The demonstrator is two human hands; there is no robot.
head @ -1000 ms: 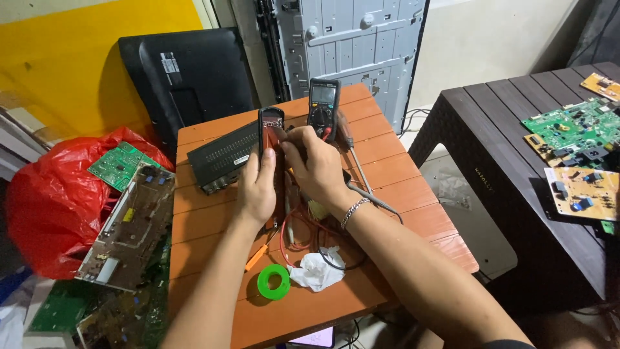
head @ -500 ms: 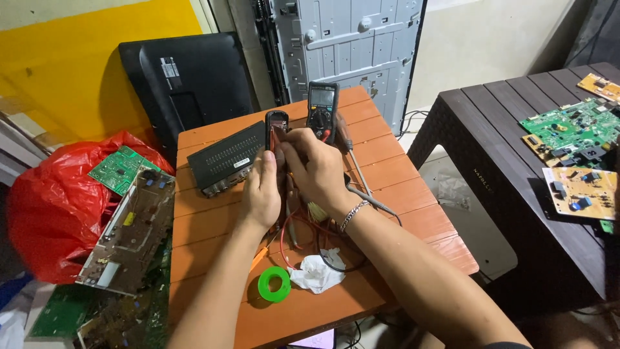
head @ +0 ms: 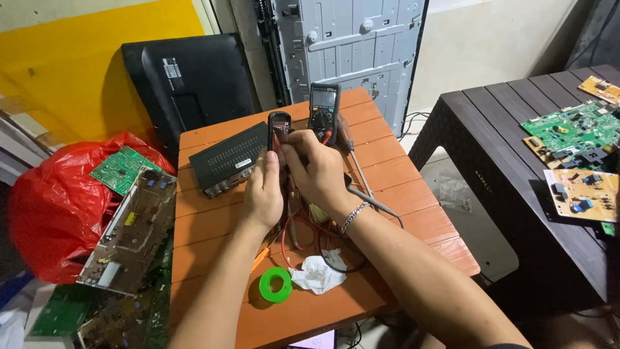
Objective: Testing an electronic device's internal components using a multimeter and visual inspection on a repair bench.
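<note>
Left hand (head: pixel 263 190) and right hand (head: pixel 316 171) both closed around small black handheld device (head: pixel 279 128), held upright above centre of orange tabletop (head: pixel 413 207). Right fingers pinching its upper part; left wrapped round lower body. Black multimeter (head: pixel 323 106) just beyond, far side. Black set-top box (head: pixel 229 158) left of hands. Green tape roll (head: pixel 276 284) and crumpled white tissue (head: pixel 316 274) near edge. Red and black leads (head: pixel 303 236) beneath wrists.

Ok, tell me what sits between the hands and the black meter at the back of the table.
Nothing visible does. Both the left hand and right hand hold a small dark device; the multimeter stands just behind it on the orange table.
</note>
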